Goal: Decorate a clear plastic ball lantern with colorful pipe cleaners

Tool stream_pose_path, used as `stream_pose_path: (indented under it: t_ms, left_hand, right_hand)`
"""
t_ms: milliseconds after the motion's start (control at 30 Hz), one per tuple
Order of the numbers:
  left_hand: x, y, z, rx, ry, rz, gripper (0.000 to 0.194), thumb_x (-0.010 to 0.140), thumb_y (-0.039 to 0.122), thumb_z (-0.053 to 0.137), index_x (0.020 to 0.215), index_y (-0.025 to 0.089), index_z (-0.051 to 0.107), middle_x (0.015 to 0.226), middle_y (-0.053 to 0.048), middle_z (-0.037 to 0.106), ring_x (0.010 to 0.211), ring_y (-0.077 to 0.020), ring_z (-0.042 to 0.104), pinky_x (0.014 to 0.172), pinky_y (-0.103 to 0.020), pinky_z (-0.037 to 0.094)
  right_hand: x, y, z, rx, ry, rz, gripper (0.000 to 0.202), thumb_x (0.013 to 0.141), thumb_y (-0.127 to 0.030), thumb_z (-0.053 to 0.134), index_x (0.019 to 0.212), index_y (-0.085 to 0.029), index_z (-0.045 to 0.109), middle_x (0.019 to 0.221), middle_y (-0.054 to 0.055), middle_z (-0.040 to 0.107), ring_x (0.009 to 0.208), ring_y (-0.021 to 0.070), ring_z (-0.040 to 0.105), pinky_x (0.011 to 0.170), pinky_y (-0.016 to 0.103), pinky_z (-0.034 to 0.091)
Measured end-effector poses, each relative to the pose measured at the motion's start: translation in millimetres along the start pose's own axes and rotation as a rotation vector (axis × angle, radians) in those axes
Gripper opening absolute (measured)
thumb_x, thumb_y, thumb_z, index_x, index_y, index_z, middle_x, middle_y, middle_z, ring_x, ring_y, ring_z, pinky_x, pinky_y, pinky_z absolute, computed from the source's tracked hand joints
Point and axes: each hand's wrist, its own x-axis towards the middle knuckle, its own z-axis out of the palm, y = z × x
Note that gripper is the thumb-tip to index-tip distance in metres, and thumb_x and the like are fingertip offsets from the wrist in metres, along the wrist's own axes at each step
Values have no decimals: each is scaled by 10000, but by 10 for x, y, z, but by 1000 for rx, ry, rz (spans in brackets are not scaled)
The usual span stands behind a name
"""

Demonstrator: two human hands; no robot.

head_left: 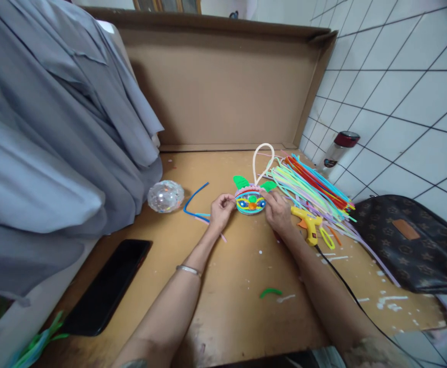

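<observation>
Between my two hands stands a round craft ornament (250, 203) with a face of coloured pipe cleaners, green leaf shapes on top and a white loop (264, 162) rising above it. My left hand (223, 209) pinches at its left edge, thumb and fingers together. On the opposite side, my right hand (277, 208) has its fingers closed on the right edge, just under a green leaf. Whether a small piece is also in the left fingertips I cannot make out. A bent blue pipe cleaner (188, 205) lies left of my left hand.
Right of the ornament are a bundle of pipe cleaners (308, 184), a yellow glue gun (311, 225) with a cord, a dark patterned bag (415, 245) and a bottle (336, 152). A clear ball (165, 196) and a phone (108, 286) lie left. Cardboard (223, 87) stands behind.
</observation>
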Motion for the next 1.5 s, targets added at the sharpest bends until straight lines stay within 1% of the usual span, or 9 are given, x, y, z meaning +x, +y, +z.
stream_pose_path:
  t_ms: [100, 233, 333, 500, 733, 933, 1200, 1367, 1500]
  left_hand:
    - [-8, -19, -1, 76, 52, 69, 135, 658, 278, 678, 711, 168, 620, 645, 13, 605, 597, -107, 530, 613, -232, 433]
    - [-10, -24, -6, 139, 54, 131, 73, 666, 238, 657, 694, 173, 636, 654, 9, 608, 624, -115, 534, 626, -232, 435]
    - [-12, -15, -9, 145, 49, 128, 59, 667, 222, 660, 694, 174, 639, 645, 10, 607, 625, -119, 532, 619, -231, 431]
    - [-8, -25, -8, 117, 65, 117, 117, 681, 261, 677, 752, 170, 657, 669, 11, 622, 603, -108, 518, 620, -229, 432]
    - [17, -46, -11, 100, 82, 128, 168, 703, 308, 703, 809, 178, 697, 740, -18, 690, 668, -135, 579, 675, -255, 467]
    - [39, -36, -1, 20, 64, 79, 215, 690, 351, 728, 807, 174, 702, 753, -29, 700, 696, -140, 609, 694, -260, 490]
    - [36, -14, 6, 17, 70, 73, 214, 678, 370, 732, 742, 175, 672, 695, -10, 661, 650, -130, 570, 663, -256, 474]
    - [23, -3, 11, 18, 63, 74, 215, 679, 366, 734, 742, 176, 657, 661, 7, 624, 615, -117, 537, 632, -243, 444]
    - [17, -3, 12, 14, 63, 72, 226, 677, 373, 734, 732, 171, 647, 645, 10, 607, 594, -109, 508, 604, -234, 419]
  right_hand:
    - [4, -4, -6, 22, 12, -3, 433, 892, -109, 382, 1238, -203, 624, 921, 106, 604, 885, 242, 565, 783, 364, 454]
    - [0, 4, 6, 32, 22, -12, 441, 889, -110, 379, 1246, -216, 614, 930, 104, 604, 886, 243, 569, 801, 374, 464]
    - [-1, 15, 14, 34, 17, -18, 447, 879, -107, 383, 1250, -215, 606, 939, 103, 605, 895, 245, 571, 816, 384, 470]
    - [7, 13, 8, 20, 26, -37, 426, 879, -101, 386, 1227, -193, 613, 910, 100, 605, 876, 241, 570, 795, 378, 474]
    - [11, 7, 3, 37, 8, -20, 437, 884, -119, 391, 1250, -207, 613, 937, 106, 606, 921, 251, 568, 818, 388, 473]
    - [9, -14, -11, 37, 10, -6, 435, 891, -125, 392, 1252, -213, 617, 950, 109, 604, 900, 249, 565, 804, 383, 474]
    - [21, -38, -27, -2, 4, -18, 443, 905, -118, 362, 1275, -205, 590, 930, 105, 590, 892, 246, 567, 793, 369, 470]
    - [28, -49, -35, -62, -20, -59, 510, 895, -95, 350, 1348, -217, 550, 889, 95, 567, 829, 237, 541, 750, 353, 446]
    - [28, -53, -29, -73, -34, -73, 528, 890, -93, 351, 1366, -217, 543, 880, 93, 547, 787, 230, 507, 725, 345, 433]
